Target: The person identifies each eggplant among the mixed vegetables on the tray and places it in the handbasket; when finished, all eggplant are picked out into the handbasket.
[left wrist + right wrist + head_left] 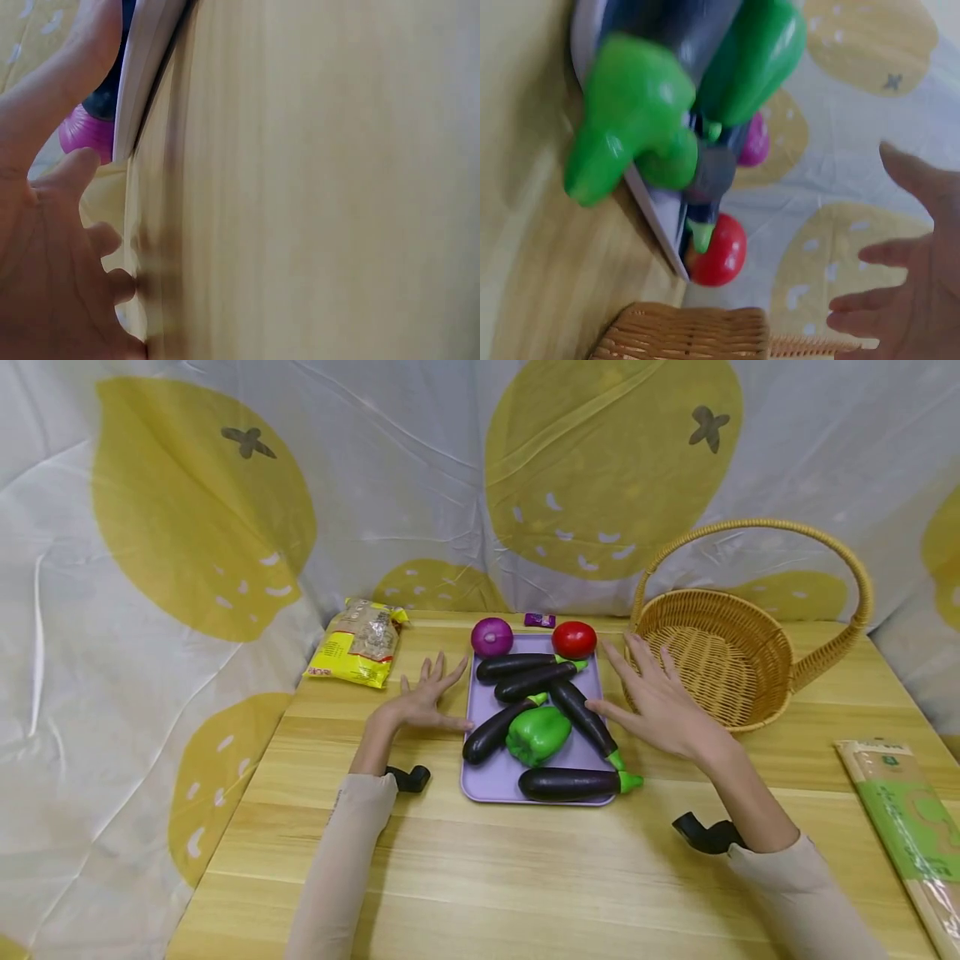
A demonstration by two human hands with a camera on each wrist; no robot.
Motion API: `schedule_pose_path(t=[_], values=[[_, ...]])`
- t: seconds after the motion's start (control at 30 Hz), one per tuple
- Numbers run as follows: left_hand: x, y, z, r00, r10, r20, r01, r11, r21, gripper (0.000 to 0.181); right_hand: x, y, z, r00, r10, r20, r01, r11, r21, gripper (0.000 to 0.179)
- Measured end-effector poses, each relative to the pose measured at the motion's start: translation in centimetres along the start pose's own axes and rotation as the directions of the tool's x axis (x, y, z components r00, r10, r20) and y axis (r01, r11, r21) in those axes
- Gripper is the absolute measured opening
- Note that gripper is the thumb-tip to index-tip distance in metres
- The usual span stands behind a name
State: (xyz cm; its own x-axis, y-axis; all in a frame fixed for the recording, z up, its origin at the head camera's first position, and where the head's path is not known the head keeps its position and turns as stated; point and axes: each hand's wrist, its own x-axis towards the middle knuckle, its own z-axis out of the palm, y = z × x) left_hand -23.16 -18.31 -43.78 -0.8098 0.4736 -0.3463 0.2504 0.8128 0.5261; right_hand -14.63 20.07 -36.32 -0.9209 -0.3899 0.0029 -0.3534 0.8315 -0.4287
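Note:
A lilac tray (487,783) carries several dark eggplants (570,784), a green bell pepper (538,735), a red tomato (574,640) and a purple onion (492,637) at its far corners. My left hand (423,702) is spread at the tray's left side, its thumb tip right at the rim; in the left wrist view the palm (52,277) shows nothing held. With fingers spread, my right hand (663,706) hovers off the tray's right edge, its thumb tip close to an eggplant. In the right wrist view that hand (922,277) is bare.
A wicker basket (780,693) with a tall handle stands right of the tray. A yellow snack bag (360,643) lies at the back left, and a small purple packet (540,620) behind the tray. A long green-and-brown package (907,827) lies at the right edge.

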Motion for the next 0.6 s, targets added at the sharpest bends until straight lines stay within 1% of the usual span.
schedule_pose_path(t=[0.13, 0.27, 0.37, 0.47, 0.6], values=[[0.2, 0.0, -0.1, 1.0, -0.011, 0.023, 0.011, 1.0, 0.018, 0.117, -1.1, -0.6, 0.3, 0.999, -0.027, -0.036, 0.03, 0.995, 0.097, 0.085], [0.4, 0.0, -0.2, 0.999, -0.022, 0.038, 0.02, 0.999, 0.04, 0.117, -2.1, -0.9, 1.0, 0.999, -0.036, -0.013, 0.038, 0.981, 0.191, 0.08], [0.4, 0.0, -0.3, 0.998, -0.031, 0.046, 0.029, 0.998, 0.056, 0.117, -2.5, -0.9, 1.7, 0.999, -0.05, -0.01, 0.051, 0.972, 0.229, 0.076], [0.4, 0.1, -0.4, 0.998, -0.038, 0.054, 0.034, 0.997, 0.064, 0.117, -2.6, -0.8, 2.4, 0.998, -0.052, -0.021, 0.055, 0.969, 0.242, 0.073], [0.5, 0.2, -0.4, 0.997, -0.045, 0.06, 0.041, 0.997, 0.072, 0.116, -2.5, -0.6, 3.2, 0.999, -0.021, -0.029, 0.028, 0.967, 0.252, 0.067]])
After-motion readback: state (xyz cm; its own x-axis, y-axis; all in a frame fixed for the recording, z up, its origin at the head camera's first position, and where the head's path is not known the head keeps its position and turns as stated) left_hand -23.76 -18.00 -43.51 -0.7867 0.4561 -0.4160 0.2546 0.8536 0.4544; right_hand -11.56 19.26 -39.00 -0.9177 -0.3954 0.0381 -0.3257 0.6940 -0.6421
